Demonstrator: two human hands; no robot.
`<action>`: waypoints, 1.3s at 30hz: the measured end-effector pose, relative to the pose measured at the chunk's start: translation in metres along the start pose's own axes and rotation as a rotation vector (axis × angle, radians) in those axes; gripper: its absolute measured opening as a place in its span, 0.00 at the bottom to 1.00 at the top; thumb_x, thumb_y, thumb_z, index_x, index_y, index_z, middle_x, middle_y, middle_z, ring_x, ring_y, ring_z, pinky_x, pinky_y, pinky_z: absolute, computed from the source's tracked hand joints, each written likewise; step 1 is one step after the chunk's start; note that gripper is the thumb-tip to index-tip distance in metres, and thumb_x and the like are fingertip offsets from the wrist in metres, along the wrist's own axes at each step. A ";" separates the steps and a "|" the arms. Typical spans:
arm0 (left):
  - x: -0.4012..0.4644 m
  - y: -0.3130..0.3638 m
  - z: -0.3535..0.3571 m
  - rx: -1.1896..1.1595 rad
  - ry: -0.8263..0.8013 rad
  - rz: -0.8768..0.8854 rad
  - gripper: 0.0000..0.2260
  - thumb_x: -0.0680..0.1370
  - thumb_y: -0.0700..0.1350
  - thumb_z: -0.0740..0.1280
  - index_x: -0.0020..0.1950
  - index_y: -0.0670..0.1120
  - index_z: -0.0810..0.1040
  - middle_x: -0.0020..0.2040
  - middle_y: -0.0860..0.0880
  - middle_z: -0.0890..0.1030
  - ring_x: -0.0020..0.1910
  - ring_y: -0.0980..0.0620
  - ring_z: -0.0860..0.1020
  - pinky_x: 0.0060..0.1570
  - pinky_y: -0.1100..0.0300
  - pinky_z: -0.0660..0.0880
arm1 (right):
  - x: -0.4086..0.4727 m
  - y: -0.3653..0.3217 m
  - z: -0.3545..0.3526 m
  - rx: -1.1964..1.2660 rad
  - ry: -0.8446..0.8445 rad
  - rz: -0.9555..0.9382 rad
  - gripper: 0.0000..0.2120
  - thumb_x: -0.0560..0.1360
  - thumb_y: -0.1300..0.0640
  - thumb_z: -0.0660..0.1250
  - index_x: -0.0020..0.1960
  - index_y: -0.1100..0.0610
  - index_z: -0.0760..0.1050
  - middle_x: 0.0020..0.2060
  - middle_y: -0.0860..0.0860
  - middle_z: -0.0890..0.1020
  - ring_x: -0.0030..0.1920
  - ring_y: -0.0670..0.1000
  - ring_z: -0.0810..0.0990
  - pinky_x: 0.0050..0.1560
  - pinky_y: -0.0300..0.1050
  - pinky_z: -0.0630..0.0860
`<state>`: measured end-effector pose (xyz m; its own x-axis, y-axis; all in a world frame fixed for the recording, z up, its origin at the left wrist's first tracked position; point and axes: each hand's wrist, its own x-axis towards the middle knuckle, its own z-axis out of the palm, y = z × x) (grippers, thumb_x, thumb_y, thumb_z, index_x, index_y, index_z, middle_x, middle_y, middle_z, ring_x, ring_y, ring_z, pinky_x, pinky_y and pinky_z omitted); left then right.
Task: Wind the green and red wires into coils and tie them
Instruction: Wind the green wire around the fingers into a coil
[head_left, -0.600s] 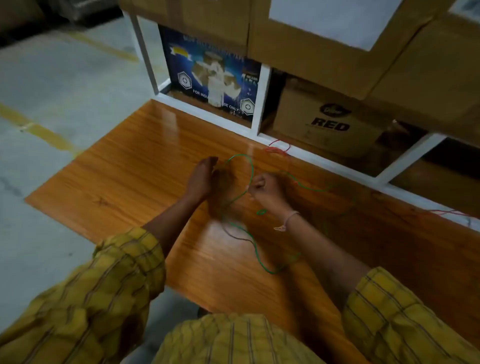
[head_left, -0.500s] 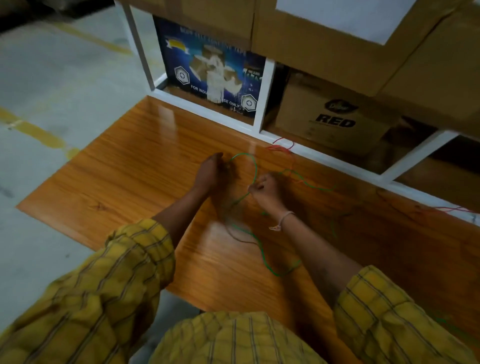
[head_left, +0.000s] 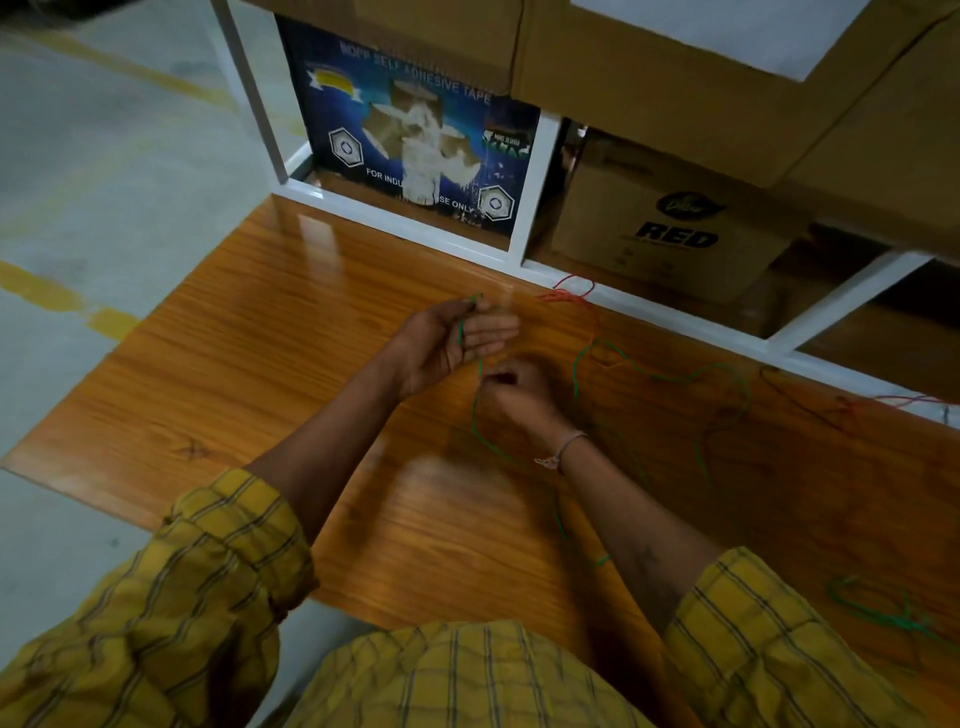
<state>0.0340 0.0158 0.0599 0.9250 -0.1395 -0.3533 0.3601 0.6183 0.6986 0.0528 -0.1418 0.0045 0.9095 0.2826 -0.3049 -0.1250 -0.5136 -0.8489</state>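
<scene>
A thin green wire (head_left: 670, 378) trails in loose curves over the wooden table (head_left: 291, 364). My left hand (head_left: 452, 340) is raised palm-up, fingers half curled, and the wire's end runs across its palm and over the fingertips. Just below it my right hand (head_left: 511, 387) pinches the same green wire, which drops from there in a loop toward my body. A red wire (head_left: 569, 296) lies bunched at the table's far edge against the white rack, apart from both hands.
A white metal rack (head_left: 524, 228) borders the far side of the table, holding a blue tape carton (head_left: 415, 150) and a brown "RED" box (head_left: 670, 228). Another small green wire bundle (head_left: 893, 613) lies at the right front. Concrete floor lies to the left.
My left hand has turned palm-up and lifted with the wire end across it. My right hand has slid closer under it, and the green loop has shifted.
</scene>
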 end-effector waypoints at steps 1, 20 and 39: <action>0.000 0.002 0.003 -0.053 -0.058 0.014 0.14 0.88 0.44 0.52 0.56 0.44 0.77 0.57 0.36 0.87 0.59 0.42 0.86 0.65 0.50 0.80 | -0.006 -0.003 0.001 0.043 -0.071 0.002 0.03 0.74 0.63 0.72 0.47 0.58 0.83 0.40 0.50 0.84 0.40 0.49 0.78 0.43 0.42 0.71; -0.059 -0.015 0.019 0.450 -0.330 -0.178 0.11 0.87 0.50 0.58 0.65 0.49 0.74 0.57 0.37 0.86 0.49 0.42 0.88 0.48 0.52 0.78 | -0.092 -0.071 -0.120 0.157 -0.252 -0.203 0.05 0.77 0.67 0.72 0.52 0.62 0.80 0.40 0.57 0.87 0.28 0.44 0.72 0.30 0.35 0.67; -0.101 -0.039 0.066 -0.204 -0.328 0.100 0.13 0.90 0.50 0.51 0.64 0.50 0.73 0.75 0.35 0.75 0.54 0.42 0.87 0.43 0.58 0.85 | -0.119 -0.012 -0.109 -0.263 -0.189 -0.331 0.13 0.85 0.58 0.64 0.43 0.59 0.78 0.32 0.55 0.85 0.22 0.54 0.79 0.26 0.40 0.72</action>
<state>-0.0657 -0.0453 0.1092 0.9558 -0.2899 -0.0496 0.2655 0.7779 0.5696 -0.0106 -0.2576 0.0982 0.7921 0.5962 -0.1304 0.2870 -0.5524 -0.7826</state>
